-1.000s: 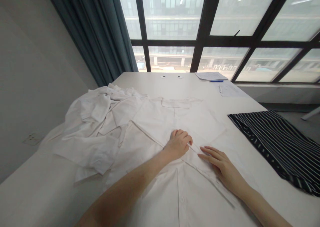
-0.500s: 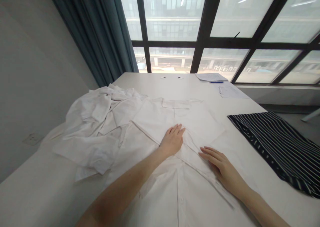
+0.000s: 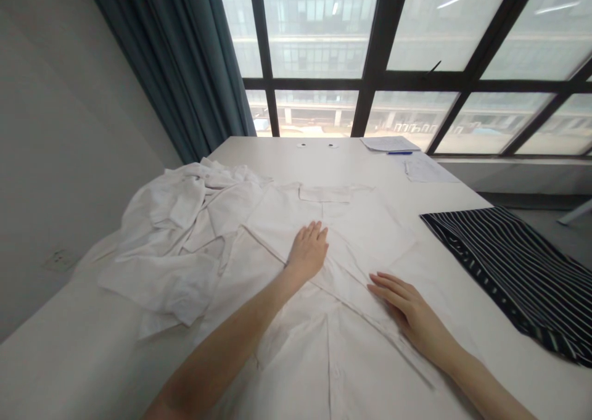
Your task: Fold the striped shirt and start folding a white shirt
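Note:
A white shirt (image 3: pixel 272 247) lies spread out on the white table in front of me, its collar (image 3: pixel 324 193) toward the window and its button strip running down toward me. My left hand (image 3: pixel 309 250) rests flat on the middle of the shirt, below the collar, fingers stretched out. Farther right, my right hand (image 3: pixel 402 303) lies on the sleeve that slants across the shirt, with its fingers extended and the thumb side partly hidden. Neither hand grips anything. The fabric under both palms cannot be seen.
Crumpled white garments (image 3: pixel 176 222) are heaped on the left. A black striped cloth (image 3: pixel 513 272) lies over the table's right edge. Papers (image 3: pixel 391 144) and a blue pen (image 3: pixel 399 153) are at the far right corner. Beyond the white table (image 3: pixel 259 155) stand a window and a dark curtain (image 3: pixel 185 56).
My left hand has slid a little to the left and away from me across the shirt. My right hand has stayed in nearly the same place.

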### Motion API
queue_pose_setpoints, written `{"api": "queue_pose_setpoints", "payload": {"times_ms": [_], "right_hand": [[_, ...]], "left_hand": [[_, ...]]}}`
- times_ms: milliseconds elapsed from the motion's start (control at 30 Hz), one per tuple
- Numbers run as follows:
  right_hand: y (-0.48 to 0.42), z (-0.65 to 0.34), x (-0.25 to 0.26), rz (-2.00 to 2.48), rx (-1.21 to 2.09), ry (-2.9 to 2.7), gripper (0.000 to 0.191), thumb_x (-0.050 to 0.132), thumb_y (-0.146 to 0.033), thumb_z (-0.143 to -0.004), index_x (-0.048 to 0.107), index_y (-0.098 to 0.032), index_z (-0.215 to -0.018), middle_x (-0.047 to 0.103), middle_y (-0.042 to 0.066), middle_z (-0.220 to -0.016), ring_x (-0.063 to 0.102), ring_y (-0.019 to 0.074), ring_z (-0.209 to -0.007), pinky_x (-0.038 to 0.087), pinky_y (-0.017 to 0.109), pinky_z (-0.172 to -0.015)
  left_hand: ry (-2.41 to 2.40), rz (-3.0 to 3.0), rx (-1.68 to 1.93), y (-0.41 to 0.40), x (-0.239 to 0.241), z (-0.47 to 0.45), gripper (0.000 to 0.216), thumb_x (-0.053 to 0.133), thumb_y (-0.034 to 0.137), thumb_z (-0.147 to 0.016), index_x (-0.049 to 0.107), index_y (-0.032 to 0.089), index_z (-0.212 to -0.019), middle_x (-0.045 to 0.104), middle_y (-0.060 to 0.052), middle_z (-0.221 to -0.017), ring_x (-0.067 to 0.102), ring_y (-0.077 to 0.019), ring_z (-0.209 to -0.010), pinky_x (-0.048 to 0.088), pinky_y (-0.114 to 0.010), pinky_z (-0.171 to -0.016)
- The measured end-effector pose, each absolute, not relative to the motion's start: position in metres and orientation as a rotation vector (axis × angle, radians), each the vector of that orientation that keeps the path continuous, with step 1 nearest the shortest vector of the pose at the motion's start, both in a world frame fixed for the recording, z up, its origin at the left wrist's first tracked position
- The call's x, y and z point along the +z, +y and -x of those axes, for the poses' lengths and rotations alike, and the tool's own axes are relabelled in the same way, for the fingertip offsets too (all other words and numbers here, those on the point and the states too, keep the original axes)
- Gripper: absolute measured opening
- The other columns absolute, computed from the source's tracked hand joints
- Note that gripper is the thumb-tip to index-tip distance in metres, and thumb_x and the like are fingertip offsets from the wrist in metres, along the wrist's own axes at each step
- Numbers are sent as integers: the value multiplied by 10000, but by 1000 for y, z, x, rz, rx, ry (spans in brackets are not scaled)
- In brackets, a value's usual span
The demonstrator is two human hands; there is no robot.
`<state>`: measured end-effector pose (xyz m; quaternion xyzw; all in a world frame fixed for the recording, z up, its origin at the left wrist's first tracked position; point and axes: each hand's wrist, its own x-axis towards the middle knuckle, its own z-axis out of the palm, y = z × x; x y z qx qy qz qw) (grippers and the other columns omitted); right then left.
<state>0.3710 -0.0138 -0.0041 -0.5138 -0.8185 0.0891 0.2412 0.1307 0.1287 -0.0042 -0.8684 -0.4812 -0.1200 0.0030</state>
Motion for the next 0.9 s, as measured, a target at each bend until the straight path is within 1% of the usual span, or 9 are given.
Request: {"api": "queue_pose_setpoints", "payload": {"times_ms": [67,167,267,367,533,800,900], "right_hand": [[-14,-371,-5,1407,239,-2245,385,433,-186,-953,607,-285,-1282,588,82,-1353,517,250,-1276,481,490,-1014],[-13,-372,-7,1409,234,-2261,388,438,-177,-950,601,-277,-1288,577,78,-1367,504,246,-1287,475,489,-1021],[-13,-373,-8,1405,234,-2263,398,436,-173,-949,591,-278,-1300,572,75,-1373,500,242,-1291,474,486,-1022],[-13,-372,-6,1402,248,-2251,395,430,-180,-950,599,-286,-1291,583,75,-1360,512,242,-1280,478,485,-1018],[-15,-370,-3,1424,262,-2217,379,416,-196,-955,612,-274,-1270,589,86,-1352,530,244,-1263,487,478,-1009],[-17,-371,-6,1472,252,-2244,392,408,-180,-961,581,-276,-1299,566,80,-1378,503,243,-1290,477,482,-1018],[-17,-370,-5,1463,245,-2248,396,415,-162,-950,583,-269,-1292,575,84,-1368,517,244,-1278,487,480,-1007]], "left_hand": [[-1335,2864,-389,118,-1,-136,481,364,377,-1001,400,156,-1426,348,-147,-1532,275,-248,-1438,245,-454,-1159],[-1030,3088,-289,104,2,-143,632,374,555,-966,339,164,-1460,290,-144,-1558,223,-245,-1457,216,-463,-1166],[-941,3176,-207,100,2,-143,723,393,631,-926,295,184,-1486,259,-140,-1569,204,-256,-1463,194,-488,-1165],[-941,3188,-212,106,1,-138,719,402,628,-924,273,215,-1498,242,-124,-1576,192,-246,-1467,189,-491,-1164],[-974,3121,-182,120,-1,-129,650,321,585,-968,263,225,-1506,219,-118,-1583,174,-225,-1471,163,-469,-1173],[-1183,2936,-170,141,-7,-104,556,270,471,-1015,241,229,-1516,235,-74,-1585,197,-212,-1466,173,-434,-1172],[-1260,2893,-198,148,-8,-98,521,262,408,-1023,272,210,-1505,279,-59,-1572,220,-199,-1459,172,-424,-1177]]}}
